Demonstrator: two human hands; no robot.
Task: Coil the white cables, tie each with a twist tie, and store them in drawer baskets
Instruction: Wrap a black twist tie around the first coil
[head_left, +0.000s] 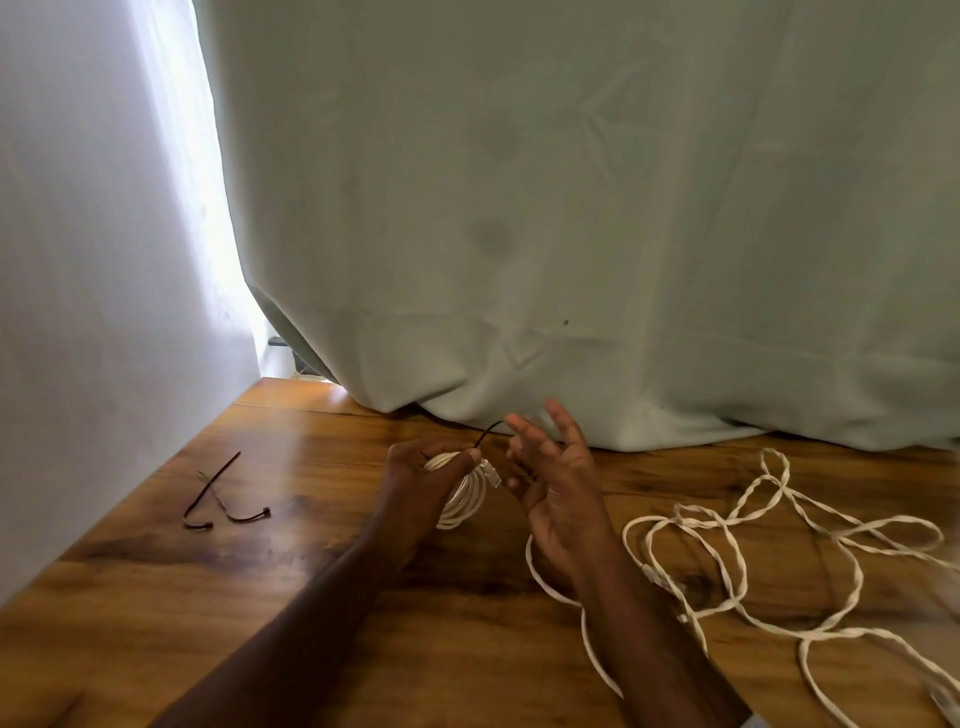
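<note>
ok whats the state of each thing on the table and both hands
coiled cable: wound, gripped by left hand
twist tie: sticking up, untied
right hand: fingers spread, empty
loose cable: uncoiled, tangled
spare ties: lying unused

Glossy wood table (218, 597); matt cloth curtain (571, 208); smooth white cables (779, 525).
</note>
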